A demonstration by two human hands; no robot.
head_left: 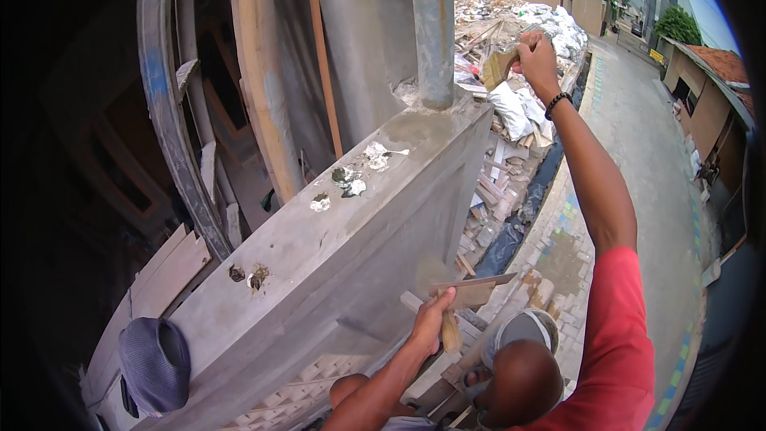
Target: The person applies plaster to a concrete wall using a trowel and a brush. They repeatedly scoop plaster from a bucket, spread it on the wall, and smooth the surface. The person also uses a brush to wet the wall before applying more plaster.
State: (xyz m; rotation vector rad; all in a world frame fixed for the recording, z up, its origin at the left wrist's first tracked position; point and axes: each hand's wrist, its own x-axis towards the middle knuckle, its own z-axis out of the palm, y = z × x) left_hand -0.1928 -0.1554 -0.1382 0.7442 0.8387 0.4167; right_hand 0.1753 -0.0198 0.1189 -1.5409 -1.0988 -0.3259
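Low in the middle, my left hand [431, 321] is closed on a plastering float [472, 292], a flat brown blade with a short wooden handle, close to the side of a grey plastered wall [363, 223]. Raised at the upper right, my right hand [538, 62] is closed around a flat yellowish-tan tool [496, 69]. Its kind is unclear, as the fingers cover part of it. On the wall's top lie white and dark splotches [351, 181] and two rough dark spots [258, 276]. A metal post [435, 28] rises from the wall's far end.
A grey cap [155, 365] sits at the wall's near end. Bamboo poles [263, 72] and a curved beam [163, 96] stand left. Beside my knee is a bucket [550, 327]. Beyond the wall are rubble, white sacks [550, 24], a dark ditch [501, 251] and a lane [654, 160].
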